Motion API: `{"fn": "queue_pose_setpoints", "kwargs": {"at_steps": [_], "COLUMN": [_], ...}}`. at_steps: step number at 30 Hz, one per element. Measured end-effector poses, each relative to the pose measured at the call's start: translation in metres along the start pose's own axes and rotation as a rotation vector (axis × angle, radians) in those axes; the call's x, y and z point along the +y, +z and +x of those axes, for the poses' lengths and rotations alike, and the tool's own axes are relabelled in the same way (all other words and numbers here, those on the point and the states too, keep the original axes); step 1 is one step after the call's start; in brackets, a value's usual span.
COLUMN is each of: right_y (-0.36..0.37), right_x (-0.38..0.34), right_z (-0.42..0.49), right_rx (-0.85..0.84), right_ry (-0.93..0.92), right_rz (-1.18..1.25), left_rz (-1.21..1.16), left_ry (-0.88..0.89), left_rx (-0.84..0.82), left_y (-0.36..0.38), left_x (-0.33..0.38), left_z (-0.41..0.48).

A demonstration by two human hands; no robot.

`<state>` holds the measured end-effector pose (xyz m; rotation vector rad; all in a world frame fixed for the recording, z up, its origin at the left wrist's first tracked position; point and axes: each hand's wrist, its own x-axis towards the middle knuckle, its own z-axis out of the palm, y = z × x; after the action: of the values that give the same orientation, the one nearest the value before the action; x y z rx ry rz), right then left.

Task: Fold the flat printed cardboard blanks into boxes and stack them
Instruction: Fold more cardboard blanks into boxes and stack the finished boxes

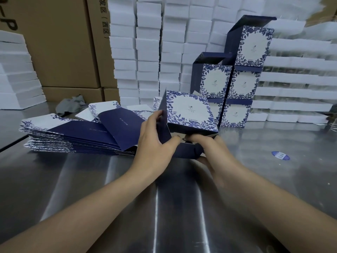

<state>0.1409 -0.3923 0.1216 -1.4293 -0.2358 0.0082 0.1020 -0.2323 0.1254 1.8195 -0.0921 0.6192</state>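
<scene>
Several finished boxes (244, 84) stand stacked far right, a thick pile of flat blanks (76, 137) remains left, and left hand (155, 141) and right hand (206, 148) grip one part-folded box (189, 110).

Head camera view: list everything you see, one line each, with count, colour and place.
half-folded box: one, blue-and-white floral, centre, in both hands
finished boxes: five visible, same print, in two columns behind it, lids open on the top ones
flat blanks: a pile, count unclear, navy and white, on the table's left
foam blocks: many, white, stacked along the back
cartons: several, brown, back left
cloth: one, grey, behind the blanks
sticker: one, blue, round, on the table's right
table: one, shiny metal
left hand: grips the box's left flap
right hand: holds its bottom flap
</scene>
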Motion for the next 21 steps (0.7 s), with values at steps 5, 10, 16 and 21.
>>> {"fn": "queue_pose_setpoints", "kwargs": {"at_steps": [5, 10, 16, 21], "right_y": [-0.003, -0.007, -0.007, -0.005], "right_x": [-0.006, -0.009, -0.001, 0.000], "right_z": [0.006, -0.001, 0.000, 0.000], "right_rx": [-0.091, -0.173, -0.064, -0.029], "right_ry": [-0.053, -0.238, -0.391, -0.372], "right_rz": [0.066, -0.173, -0.317, -0.301], "left_rz": [-0.219, -0.241, -0.234, -0.200], "left_ry": [-0.073, -0.060, -0.068, -0.028], "left_rx": [-0.072, -0.066, 0.047, 0.080], "left_y": [-0.007, -0.010, -0.010, -0.011], "left_x": [0.016, 0.015, 0.012, 0.009], "left_z": [0.000, -0.001, 0.004, 0.006]}}
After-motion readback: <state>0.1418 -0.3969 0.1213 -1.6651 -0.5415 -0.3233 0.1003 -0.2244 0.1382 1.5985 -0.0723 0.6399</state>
